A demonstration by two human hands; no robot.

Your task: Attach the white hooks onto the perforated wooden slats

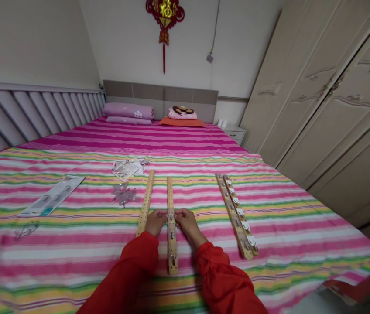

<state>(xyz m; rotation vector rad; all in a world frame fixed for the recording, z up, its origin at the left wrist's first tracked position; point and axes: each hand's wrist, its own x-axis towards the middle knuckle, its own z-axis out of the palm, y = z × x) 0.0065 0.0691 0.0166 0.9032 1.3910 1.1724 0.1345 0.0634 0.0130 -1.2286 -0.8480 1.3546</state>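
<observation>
A narrow wooden strip with holes point(172, 248) lies lengthwise on the striped bedspread in front of me. My left hand point(156, 221) and my right hand point(186, 222) meet over it from either side, fingers closed in a pinch. Between the fingertips is a small clear adhesive hook with a metal part point(171, 216), resting at the strip. Two more metal hooks, a middle one point(172, 235) and a near one point(173, 258), sit on the strip closer to me. A second wooden strip point(146, 198) with rows of holes lies just left, partly behind my left hand.
To the right lie two strips point(234, 213) bearing several hooks, some white. Clear hook pieces point(124, 194), packets point(128, 168), a hook card point(54, 196) and loose metal hooks point(27, 230) are on the left. Pillows point(128, 111) lie by the headboard; a wardrobe point(329, 100) stands right.
</observation>
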